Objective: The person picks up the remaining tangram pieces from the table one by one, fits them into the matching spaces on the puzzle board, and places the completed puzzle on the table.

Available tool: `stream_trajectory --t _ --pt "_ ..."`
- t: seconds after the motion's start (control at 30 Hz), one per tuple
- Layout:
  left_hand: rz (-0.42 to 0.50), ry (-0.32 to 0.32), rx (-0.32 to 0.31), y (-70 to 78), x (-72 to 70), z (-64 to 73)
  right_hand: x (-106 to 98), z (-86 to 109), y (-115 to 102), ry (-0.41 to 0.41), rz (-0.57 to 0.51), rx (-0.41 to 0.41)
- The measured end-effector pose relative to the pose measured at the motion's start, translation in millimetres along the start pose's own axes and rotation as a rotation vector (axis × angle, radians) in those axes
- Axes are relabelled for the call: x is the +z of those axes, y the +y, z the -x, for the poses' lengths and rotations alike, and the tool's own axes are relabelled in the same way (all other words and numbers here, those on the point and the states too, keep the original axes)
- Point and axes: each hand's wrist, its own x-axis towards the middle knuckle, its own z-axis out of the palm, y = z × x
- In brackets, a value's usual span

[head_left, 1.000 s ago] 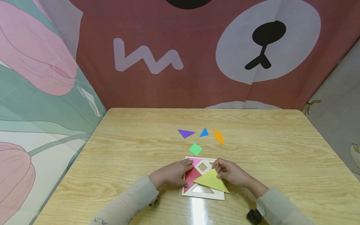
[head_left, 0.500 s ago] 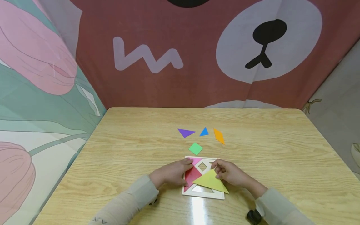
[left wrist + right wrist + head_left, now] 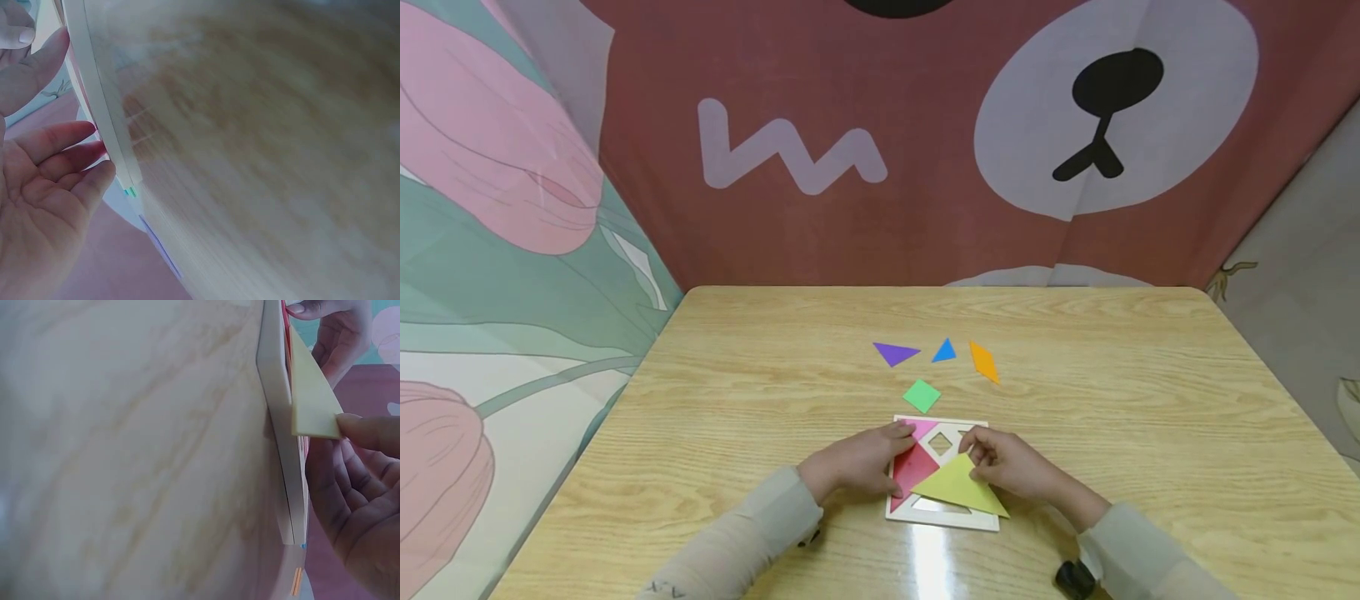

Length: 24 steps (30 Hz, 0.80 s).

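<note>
Your right hand [image 3: 1009,461] pinches the yellow triangle [image 3: 957,486] above the white tray [image 3: 943,520], tilted, one corner past the tray's right edge.
Thumb and fingertips close on the triangle near its top corner; your left hand [image 3: 863,461] lies with fingers spread, tips on the pink piece [image 3: 922,427] and red piece [image 3: 912,472] along the tray's left edge. Just beyond the tray sits the green square [image 3: 922,396]; the tabletop [image 3: 760,350] stretches wide to either side.
</note>
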Motion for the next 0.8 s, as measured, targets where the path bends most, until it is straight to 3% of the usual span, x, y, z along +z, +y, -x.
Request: stream_trajectory --t 0.3,0.8 --pt "-0.011 0.013 0.017 -0.6 0.0 -0.2 3.0 -0.2 -1.1 -0.003 0.025 -0.019" --pt "-0.006 0.021 0.042 -1.5 -1.3 0.6 8.6 -1.6 -3.1 -0.042 -0.051 -0.006"
